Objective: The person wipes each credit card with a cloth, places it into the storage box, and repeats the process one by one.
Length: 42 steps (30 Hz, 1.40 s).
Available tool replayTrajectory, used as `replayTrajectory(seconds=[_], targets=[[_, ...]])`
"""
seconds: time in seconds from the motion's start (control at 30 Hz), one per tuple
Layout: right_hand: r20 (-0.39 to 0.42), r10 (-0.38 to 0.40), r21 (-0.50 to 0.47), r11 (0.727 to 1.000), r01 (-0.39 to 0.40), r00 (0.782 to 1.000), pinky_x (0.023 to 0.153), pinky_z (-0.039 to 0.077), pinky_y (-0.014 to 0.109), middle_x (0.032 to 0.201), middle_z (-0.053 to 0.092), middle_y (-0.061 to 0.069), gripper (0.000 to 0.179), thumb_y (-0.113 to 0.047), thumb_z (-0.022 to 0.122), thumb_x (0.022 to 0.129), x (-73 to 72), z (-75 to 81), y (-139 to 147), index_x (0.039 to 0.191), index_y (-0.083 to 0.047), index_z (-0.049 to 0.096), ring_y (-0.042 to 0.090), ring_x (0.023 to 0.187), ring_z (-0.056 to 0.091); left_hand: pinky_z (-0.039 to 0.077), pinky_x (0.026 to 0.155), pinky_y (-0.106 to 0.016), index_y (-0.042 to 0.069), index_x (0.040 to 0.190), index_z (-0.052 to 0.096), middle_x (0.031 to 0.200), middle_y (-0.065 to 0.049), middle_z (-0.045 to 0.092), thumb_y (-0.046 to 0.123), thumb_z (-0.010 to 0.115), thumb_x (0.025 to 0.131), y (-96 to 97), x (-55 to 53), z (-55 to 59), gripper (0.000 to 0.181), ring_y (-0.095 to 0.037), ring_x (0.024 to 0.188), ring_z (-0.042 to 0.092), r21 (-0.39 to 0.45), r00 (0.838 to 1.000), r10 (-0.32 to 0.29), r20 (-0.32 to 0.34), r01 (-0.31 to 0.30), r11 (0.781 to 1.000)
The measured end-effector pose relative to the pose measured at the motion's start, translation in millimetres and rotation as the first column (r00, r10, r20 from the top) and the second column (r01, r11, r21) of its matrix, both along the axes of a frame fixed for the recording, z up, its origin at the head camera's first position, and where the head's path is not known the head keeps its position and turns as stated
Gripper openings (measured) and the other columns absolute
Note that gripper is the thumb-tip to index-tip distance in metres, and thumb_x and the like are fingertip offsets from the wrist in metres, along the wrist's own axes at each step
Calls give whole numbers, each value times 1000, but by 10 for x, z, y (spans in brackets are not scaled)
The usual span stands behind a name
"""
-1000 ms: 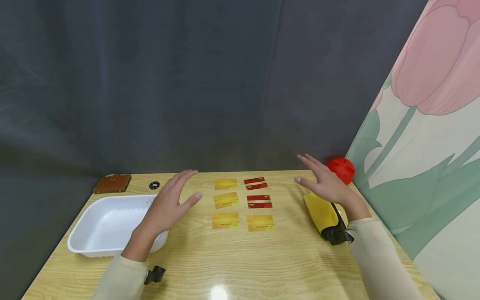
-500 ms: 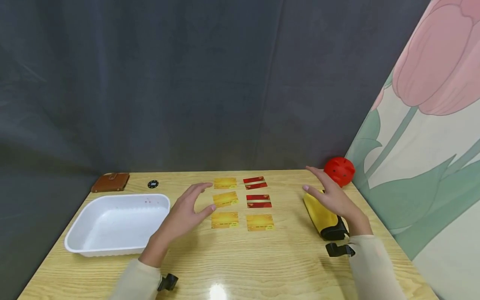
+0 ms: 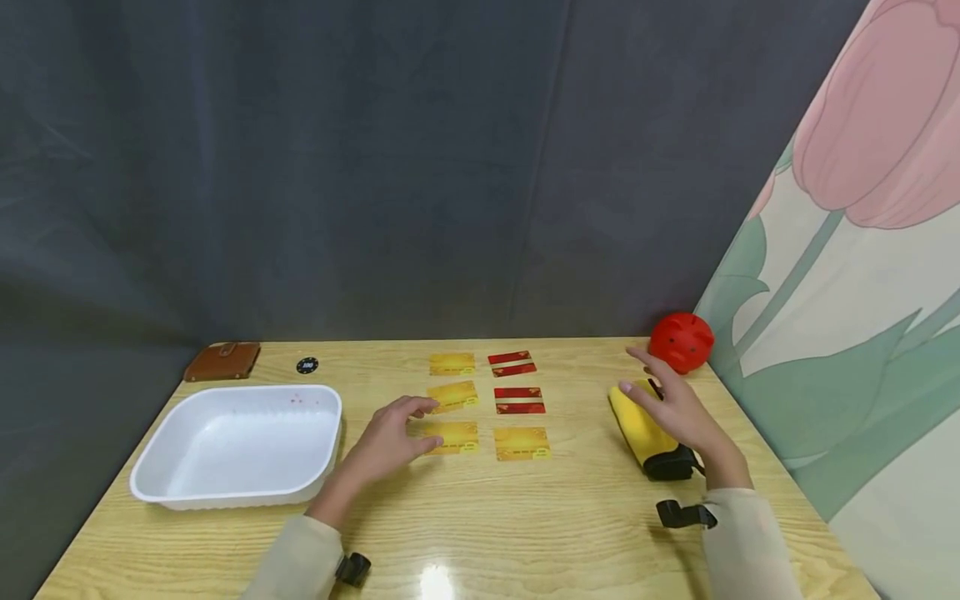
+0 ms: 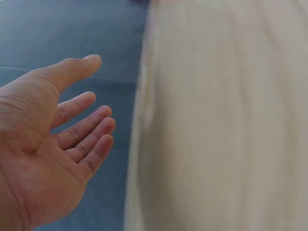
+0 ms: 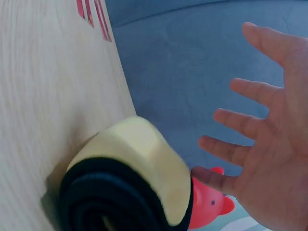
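Several gold cards lie flat in two columns mid-table, including the front-left gold card (image 3: 456,437), the middle-left gold card (image 3: 452,396) and the front-right gold card (image 3: 521,443). Two red striped cards (image 3: 519,401) lie behind the latter. My left hand (image 3: 386,443) hovers beside the front-left card, its fingertips overlapping that card's left part in the head view; the left wrist view shows its fingers apart and nothing held. Above a yellow-and-black rolled item (image 3: 645,429) hangs my right hand (image 3: 678,412), fingers spread and holding nothing in the right wrist view.
A white plastic tray (image 3: 147,483) stands at the left. Behind it are a brown leather wallet (image 3: 223,361) and a black poker chip (image 3: 307,365). A red piggy bank (image 3: 681,342) sits at the far right corner, near a dark curtain (image 3: 375,167) and a flowered wall.
My left hand has moved right and toward me, from beside the tray down to the front-left gold card. The right hand has lowered slightly and shifted right.
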State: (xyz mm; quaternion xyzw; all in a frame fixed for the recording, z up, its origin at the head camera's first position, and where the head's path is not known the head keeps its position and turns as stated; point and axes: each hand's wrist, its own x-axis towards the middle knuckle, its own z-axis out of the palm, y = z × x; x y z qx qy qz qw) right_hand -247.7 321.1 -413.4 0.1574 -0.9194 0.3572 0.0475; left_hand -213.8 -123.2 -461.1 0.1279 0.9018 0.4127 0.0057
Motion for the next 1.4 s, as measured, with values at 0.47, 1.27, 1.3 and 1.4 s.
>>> replayTrajectory(seconds=[0.47, 1.27, 1.3, 1.4], targets=[[60, -86, 19, 996, 85, 994, 108, 41, 74, 159, 41, 26, 64, -34, 64, 103, 55, -251, 251, 156, -7, 41, 49, 143, 40, 54, 98, -45, 12, 128, 71, 120, 0, 65, 23, 88, 84, -50, -115, -220, 48, -19, 110, 61, -101, 999, -7, 39, 11, 995], [99, -122, 47, 992, 118, 988, 117, 30, 72, 159, 41, 30, 68, -32, 79, 92, 7, -581, 284, 149, -6, 51, 53, 147, 35, 47, 83, -33, 11, 111, 63, 103, -2, 56, 15, 91, 79, -39, -183, -158, 43, -17, 94, 51, -80, 990, -2, 139, 13, 997], [97, -127, 48, 991, 123, 987, 117, 30, 72, 159, 41, 29, 69, -32, 79, 92, 2, -588, 287, 150, -6, 51, 53, 146, 36, 46, 81, -32, 10, 111, 62, 100, -2, 56, 13, 91, 78, -37, -185, -154, 44, -16, 92, 51, -73, 992, -11, 129, 20, 997], [88, -148, 60, 988, 143, 985, 116, 31, 72, 158, 43, 27, 69, -36, 78, 92, -10, -613, 301, 150, -8, 52, 51, 145, 38, 45, 74, -28, 10, 113, 60, 93, -3, 56, 9, 90, 79, -25, -184, -144, 45, -15, 83, 52, -43, 991, -47, 125, 53, 998]])
